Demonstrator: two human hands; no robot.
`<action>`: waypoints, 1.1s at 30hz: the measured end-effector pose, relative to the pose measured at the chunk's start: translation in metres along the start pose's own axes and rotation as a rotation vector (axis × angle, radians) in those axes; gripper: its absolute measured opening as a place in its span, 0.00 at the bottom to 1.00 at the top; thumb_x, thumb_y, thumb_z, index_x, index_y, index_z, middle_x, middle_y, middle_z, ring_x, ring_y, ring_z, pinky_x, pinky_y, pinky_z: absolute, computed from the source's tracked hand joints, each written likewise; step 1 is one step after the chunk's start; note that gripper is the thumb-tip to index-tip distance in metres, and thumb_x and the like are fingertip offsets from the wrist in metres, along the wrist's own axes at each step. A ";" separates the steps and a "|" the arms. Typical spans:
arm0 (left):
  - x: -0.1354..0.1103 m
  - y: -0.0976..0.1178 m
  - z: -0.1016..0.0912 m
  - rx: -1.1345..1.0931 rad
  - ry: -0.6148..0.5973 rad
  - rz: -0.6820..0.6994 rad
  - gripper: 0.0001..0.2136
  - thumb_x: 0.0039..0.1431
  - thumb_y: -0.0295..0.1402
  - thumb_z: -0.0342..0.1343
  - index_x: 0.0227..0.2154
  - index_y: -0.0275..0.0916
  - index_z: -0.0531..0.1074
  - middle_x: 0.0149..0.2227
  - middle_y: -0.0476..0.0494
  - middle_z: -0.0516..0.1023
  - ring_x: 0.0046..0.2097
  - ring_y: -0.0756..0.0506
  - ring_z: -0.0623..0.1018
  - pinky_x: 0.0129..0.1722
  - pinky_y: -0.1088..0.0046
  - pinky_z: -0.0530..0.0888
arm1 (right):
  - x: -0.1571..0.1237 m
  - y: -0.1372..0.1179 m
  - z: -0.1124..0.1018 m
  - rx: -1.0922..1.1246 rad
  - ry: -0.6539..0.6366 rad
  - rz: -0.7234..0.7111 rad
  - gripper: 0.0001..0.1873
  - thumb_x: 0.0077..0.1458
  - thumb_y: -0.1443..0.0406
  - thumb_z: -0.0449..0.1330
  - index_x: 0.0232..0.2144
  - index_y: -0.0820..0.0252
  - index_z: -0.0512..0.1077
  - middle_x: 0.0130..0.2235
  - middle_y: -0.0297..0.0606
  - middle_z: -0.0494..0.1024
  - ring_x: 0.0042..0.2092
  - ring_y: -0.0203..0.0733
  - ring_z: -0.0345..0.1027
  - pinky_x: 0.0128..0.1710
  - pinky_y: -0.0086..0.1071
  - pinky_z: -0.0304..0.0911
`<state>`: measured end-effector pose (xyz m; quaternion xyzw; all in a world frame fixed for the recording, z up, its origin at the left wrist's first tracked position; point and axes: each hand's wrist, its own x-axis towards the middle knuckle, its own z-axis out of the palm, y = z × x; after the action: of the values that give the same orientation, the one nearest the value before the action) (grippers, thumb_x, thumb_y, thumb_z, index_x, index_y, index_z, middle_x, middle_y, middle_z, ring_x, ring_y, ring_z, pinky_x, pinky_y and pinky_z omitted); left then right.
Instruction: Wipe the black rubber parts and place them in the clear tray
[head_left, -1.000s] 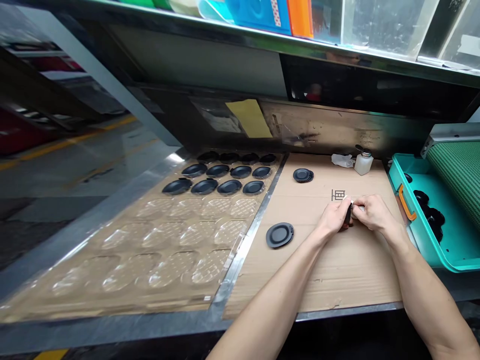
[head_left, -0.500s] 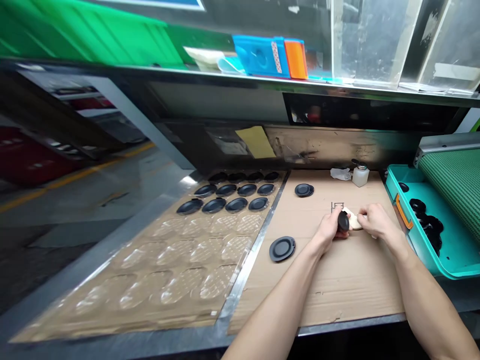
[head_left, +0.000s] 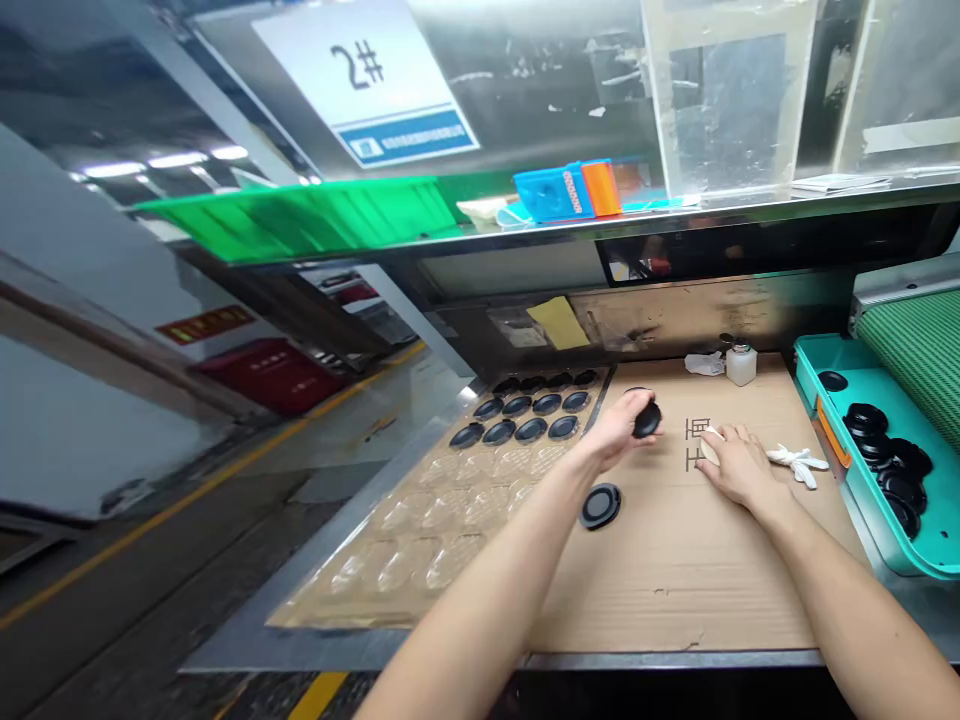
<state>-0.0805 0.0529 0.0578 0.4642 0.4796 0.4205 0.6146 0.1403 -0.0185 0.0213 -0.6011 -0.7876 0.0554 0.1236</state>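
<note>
Atop cardboard sheet [head_left: 675, 590]: hands apart
Left hand [head_left: 619, 430]: clamped on black rubber disc [head_left: 646, 420]
Right hand [head_left: 739, 465]: open on pale cloth [head_left: 711, 446]

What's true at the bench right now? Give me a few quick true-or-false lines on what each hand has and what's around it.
1. The left hand holds a black round disc. True.
2. The right hand holds a black disc. False: it lies on a pale wad, possibly cloth.
3. A separate black disc lies flat on the cardboard sheet. True.
4. The teal tray at the right is empty. False: a pile of black discs lies in it.
5. The small white bottle lies on its side. False: it stands upright.
</note>
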 end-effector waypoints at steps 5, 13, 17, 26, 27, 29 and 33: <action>0.053 0.020 -0.041 0.648 0.265 0.139 0.14 0.64 0.44 0.58 0.40 0.37 0.68 0.28 0.43 0.77 0.23 0.47 0.78 0.19 0.79 0.64 | 0.002 0.008 0.008 0.093 0.032 -0.001 0.21 0.62 0.54 0.59 0.55 0.52 0.71 0.53 0.45 0.72 0.56 0.53 0.61 0.53 0.43 0.59; 0.099 0.010 -0.062 0.898 0.183 0.076 0.16 0.63 0.47 0.58 0.40 0.37 0.76 0.24 0.47 0.75 0.18 0.49 0.73 0.19 0.75 0.61 | 0.002 0.009 0.009 0.142 0.047 -0.001 0.19 0.61 0.55 0.59 0.53 0.51 0.72 0.52 0.44 0.72 0.55 0.52 0.62 0.51 0.42 0.60; 0.110 0.002 -0.065 1.004 0.151 0.052 0.19 0.65 0.49 0.53 0.42 0.37 0.76 0.29 0.44 0.77 0.18 0.48 0.73 0.20 0.74 0.63 | 0.002 0.008 0.007 0.143 0.036 0.008 0.19 0.61 0.56 0.60 0.53 0.51 0.72 0.52 0.44 0.72 0.54 0.52 0.62 0.52 0.42 0.59; 0.111 0.013 -0.063 1.227 -0.018 -0.053 0.41 0.53 0.64 0.54 0.60 0.37 0.68 0.43 0.34 0.80 0.28 0.42 0.80 0.28 0.70 0.73 | 0.003 0.007 0.011 0.123 0.055 0.010 0.19 0.62 0.54 0.59 0.53 0.52 0.72 0.51 0.43 0.72 0.55 0.51 0.60 0.51 0.41 0.59; 0.111 0.014 -0.064 1.302 -0.076 -0.043 0.45 0.49 0.64 0.58 0.63 0.38 0.65 0.46 0.33 0.80 0.33 0.41 0.81 0.32 0.69 0.75 | 0.003 0.007 0.012 0.118 0.057 0.008 0.19 0.62 0.54 0.59 0.53 0.52 0.71 0.51 0.43 0.72 0.55 0.51 0.60 0.51 0.41 0.59; 0.113 0.016 -0.066 1.465 -0.184 0.022 0.50 0.41 0.61 0.65 0.66 0.41 0.63 0.53 0.33 0.76 0.45 0.38 0.81 0.44 0.68 0.76 | 0.002 0.007 0.012 0.111 0.057 0.005 0.20 0.62 0.54 0.59 0.54 0.52 0.71 0.52 0.44 0.71 0.55 0.51 0.60 0.52 0.41 0.58; 0.120 0.012 -0.064 1.606 -0.254 0.124 0.42 0.46 0.49 0.66 0.65 0.42 0.65 0.58 0.33 0.73 0.53 0.36 0.77 0.55 0.65 0.71 | 0.001 0.005 0.012 0.089 0.055 -0.006 0.19 0.63 0.55 0.58 0.54 0.53 0.72 0.52 0.45 0.72 0.55 0.53 0.61 0.52 0.42 0.59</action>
<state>-0.1218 0.1816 0.0385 0.8332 0.5348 -0.0741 0.1195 0.1417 -0.0154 0.0091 -0.5939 -0.7825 0.0736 0.1720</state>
